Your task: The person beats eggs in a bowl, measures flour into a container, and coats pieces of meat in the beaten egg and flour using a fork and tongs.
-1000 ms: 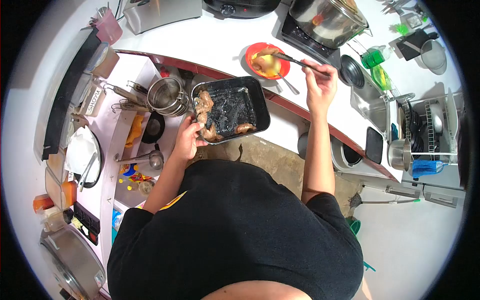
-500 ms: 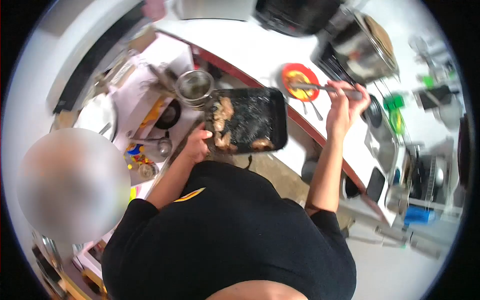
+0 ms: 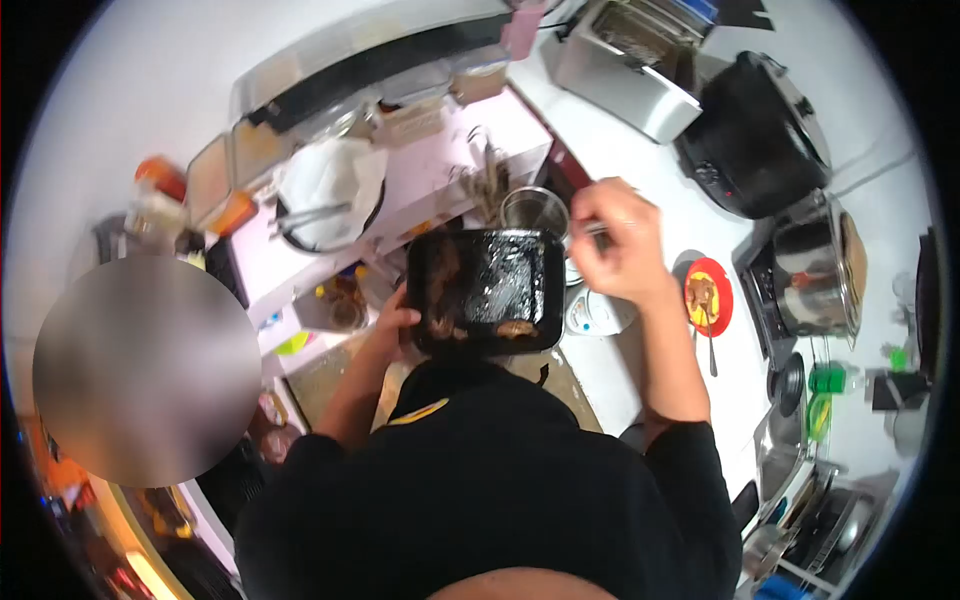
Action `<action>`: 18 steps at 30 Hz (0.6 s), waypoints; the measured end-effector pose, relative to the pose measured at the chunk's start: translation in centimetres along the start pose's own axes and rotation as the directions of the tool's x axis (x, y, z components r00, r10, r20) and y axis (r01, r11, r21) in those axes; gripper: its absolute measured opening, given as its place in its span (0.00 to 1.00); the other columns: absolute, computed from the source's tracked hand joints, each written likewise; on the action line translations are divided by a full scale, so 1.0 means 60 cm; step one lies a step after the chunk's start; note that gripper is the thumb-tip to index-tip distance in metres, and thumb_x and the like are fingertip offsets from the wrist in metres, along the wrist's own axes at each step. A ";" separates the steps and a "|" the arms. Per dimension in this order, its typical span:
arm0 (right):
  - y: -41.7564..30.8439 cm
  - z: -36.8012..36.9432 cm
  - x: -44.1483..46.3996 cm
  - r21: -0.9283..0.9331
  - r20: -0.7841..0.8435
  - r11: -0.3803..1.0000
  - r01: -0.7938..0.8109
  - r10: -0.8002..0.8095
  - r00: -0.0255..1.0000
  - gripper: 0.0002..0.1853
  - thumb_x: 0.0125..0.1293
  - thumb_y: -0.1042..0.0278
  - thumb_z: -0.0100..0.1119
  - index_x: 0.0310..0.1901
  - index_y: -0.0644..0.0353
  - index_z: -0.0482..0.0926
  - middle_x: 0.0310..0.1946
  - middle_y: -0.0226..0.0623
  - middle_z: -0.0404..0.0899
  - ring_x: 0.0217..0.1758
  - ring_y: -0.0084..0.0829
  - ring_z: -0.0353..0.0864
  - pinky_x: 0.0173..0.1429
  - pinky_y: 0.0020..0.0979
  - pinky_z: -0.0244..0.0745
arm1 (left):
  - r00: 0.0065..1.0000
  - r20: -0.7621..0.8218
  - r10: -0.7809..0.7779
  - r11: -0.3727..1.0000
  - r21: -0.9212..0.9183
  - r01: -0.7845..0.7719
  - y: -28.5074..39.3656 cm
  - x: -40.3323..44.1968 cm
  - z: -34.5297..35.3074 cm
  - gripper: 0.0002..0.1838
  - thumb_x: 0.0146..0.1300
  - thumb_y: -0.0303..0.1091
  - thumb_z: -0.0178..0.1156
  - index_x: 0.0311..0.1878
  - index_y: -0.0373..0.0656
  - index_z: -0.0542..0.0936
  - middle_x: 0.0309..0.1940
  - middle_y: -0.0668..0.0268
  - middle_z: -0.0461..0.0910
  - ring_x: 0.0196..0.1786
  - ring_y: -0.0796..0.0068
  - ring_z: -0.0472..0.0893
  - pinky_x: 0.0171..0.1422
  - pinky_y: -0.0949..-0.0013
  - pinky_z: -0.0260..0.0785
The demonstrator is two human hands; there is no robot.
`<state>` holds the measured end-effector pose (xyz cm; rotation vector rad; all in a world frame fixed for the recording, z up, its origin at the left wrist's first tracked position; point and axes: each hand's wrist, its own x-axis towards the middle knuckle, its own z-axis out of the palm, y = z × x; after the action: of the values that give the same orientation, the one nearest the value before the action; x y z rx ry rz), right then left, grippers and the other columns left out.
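Beside the counter (image 3: pixel 655 180), your left hand (image 3: pixel 397 322) clasps the tray (image 3: pixel 485 346), meat (image 3: pixel 516 328) in its near-right corner; your right hand (image 3: pixel 618 245) curls round a blurred tool (image 3: pixel 600 237). Meat-picking seems in hand, calling for a level tray.

Utensil (image 3: pixel 599 237) in right hand (image 3: pixel 622 242) mostly hidden

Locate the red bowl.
In the head view, the red bowl sits on the white counter, right of centre, between the right forearm and the steel pot.
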<state>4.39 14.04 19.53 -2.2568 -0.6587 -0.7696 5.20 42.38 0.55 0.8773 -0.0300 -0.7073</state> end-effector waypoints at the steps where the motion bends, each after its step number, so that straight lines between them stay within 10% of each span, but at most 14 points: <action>1: -0.003 0.009 0.017 -0.021 -0.001 1.000 0.009 -0.009 1.000 0.05 0.38 0.77 0.53 0.21 0.59 0.69 0.20 0.34 0.72 0.22 0.34 0.71 0.31 0.30 0.67 | 1.000 -0.004 0.011 0.999 0.032 -0.011 0.001 0.003 0.008 0.38 0.38 0.35 0.57 0.59 0.35 0.62 0.51 0.56 0.70 0.52 0.60 0.73 0.57 0.60 0.67; 10: -0.004 -0.111 -0.116 -0.449 -0.257 0.851 -0.273 0.169 0.952 0.07 0.41 0.76 0.57 0.25 0.56 0.71 0.12 0.31 0.67 0.18 0.33 0.71 0.28 0.30 0.65 | 0.888 0.392 -0.241 0.965 -0.002 0.263 -0.052 0.121 0.047 0.39 0.32 0.28 0.54 0.57 0.33 0.63 0.49 0.54 0.72 0.52 0.56 0.73 0.59 0.58 0.65; 15: -0.140 -0.235 -0.260 -0.584 -0.588 0.529 -0.616 0.248 0.770 0.07 0.43 0.74 0.58 0.26 0.53 0.72 0.14 0.32 0.70 0.17 0.33 0.73 0.24 0.31 0.66 | 0.698 0.561 -0.446 0.887 0.172 0.429 -0.039 0.190 0.063 0.43 0.29 0.29 0.53 0.60 0.33 0.61 0.54 0.52 0.67 0.57 0.55 0.69 0.62 0.58 0.62; 18: -0.243 -0.315 -0.425 -0.496 -0.799 0.070 -0.865 0.352 0.487 0.08 0.44 0.72 0.58 0.30 0.54 0.74 0.16 0.34 0.72 0.19 0.34 0.75 0.25 0.32 0.68 | 0.665 0.590 -0.457 0.887 0.246 0.391 -0.074 0.127 0.187 0.43 0.31 0.31 0.54 0.60 0.36 0.61 0.55 0.58 0.67 0.58 0.57 0.68 0.63 0.59 0.60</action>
<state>-29.07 4.04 20.06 -2.5687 1.4138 -1.2844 5.24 28.26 2.76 0.7013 -0.4901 -1.4476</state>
